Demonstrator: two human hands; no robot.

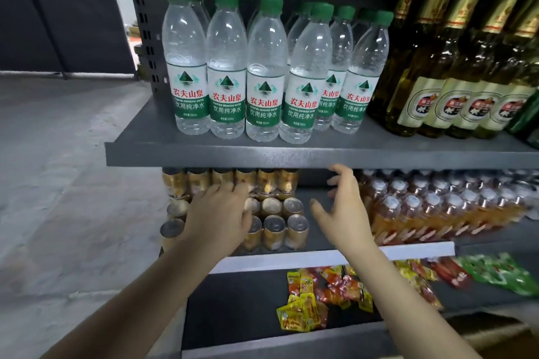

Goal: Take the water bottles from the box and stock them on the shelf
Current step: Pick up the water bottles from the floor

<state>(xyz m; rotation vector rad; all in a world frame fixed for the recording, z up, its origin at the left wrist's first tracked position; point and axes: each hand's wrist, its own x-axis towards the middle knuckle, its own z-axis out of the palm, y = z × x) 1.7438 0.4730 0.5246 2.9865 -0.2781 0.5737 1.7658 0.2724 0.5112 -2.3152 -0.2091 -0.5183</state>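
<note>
Several clear water bottles (264,73) with green caps and green-white labels stand in rows on the left part of the dark grey shelf (262,156). One front bottle (306,79) leans slightly left. Below the shelf's front edge my left hand (221,218) hovers with relaxed fingers, holding nothing. My right hand (341,207) is spread open just under the shelf edge, also empty. Neither hand touches a bottle. The box is not in view.
Tall yellow-green glass bottles (455,67) fill the shelf's right side. One level down are gold cans (274,213) and wrapped orange drink bottles (437,207). Snack packets (320,294) lie on the lowest shelf. Grey floor (58,183) stretches to the left.
</note>
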